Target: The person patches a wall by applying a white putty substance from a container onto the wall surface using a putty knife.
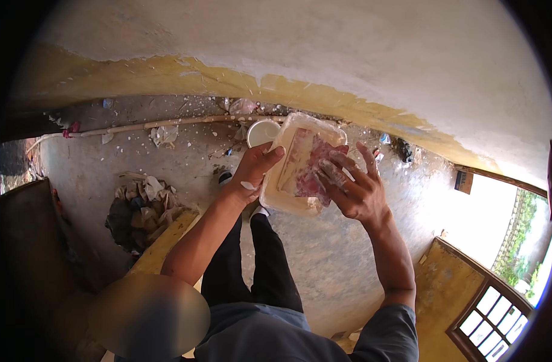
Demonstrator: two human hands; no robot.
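My left hand (pixel 255 172) grips the left rim of a pale plastic tub (pixel 295 206), thumb over the edge, and holds it above the floor. Whitish paste coats the tub's inside. Over the tub lies a flat, reddish, paste-smeared plate (pixel 306 158), whose exact kind I cannot tell. My right hand (pixel 357 190) is closed on its right side, with white-smeared fingers bent over the top; the thumb is mostly hidden. Dried white flecks mark my left wrist.
A white bucket (pixel 263 133) stands beyond the tub. A long pole (pixel 149 125) lies along the base of the patchy yellow-and-white wall (pixel 228 77). Crumpled bags (pixel 144 211) are heaped at left. Scraps litter the floor. A bright doorway (pixel 487 211) and paned window (pixel 492 321) are at right.
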